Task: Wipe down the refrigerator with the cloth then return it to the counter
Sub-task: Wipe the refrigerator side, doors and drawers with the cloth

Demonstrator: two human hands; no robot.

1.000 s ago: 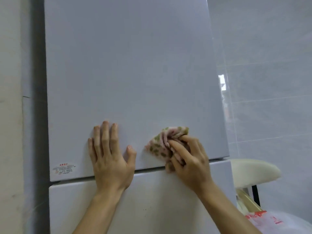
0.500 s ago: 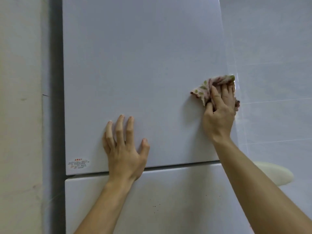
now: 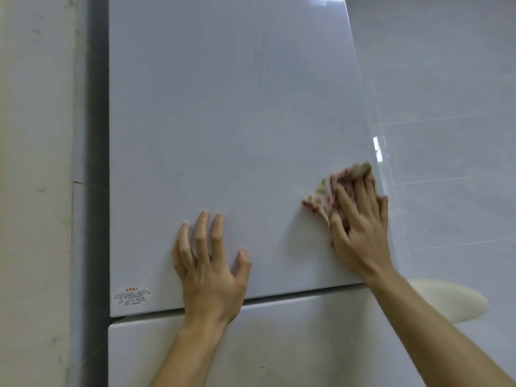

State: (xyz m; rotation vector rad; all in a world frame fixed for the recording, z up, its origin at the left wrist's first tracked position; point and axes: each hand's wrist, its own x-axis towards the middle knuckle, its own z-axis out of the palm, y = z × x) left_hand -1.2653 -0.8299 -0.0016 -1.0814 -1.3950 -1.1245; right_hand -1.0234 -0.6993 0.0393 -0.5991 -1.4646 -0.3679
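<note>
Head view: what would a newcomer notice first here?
The right hand presses a crumpled pink cloth with green spots against the right edge of the glossy white upper refrigerator door. The left hand rests, fingers spread, low on the same door, with a small red-printed sticker at its bottom-left corner.

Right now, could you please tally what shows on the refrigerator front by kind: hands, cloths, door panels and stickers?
Hands: 2, the left hand and the right hand
Cloths: 1, the cloth
Door panels: 2, the upper door panel and the lower door panel
Stickers: 1, the sticker
Total: 6
</note>
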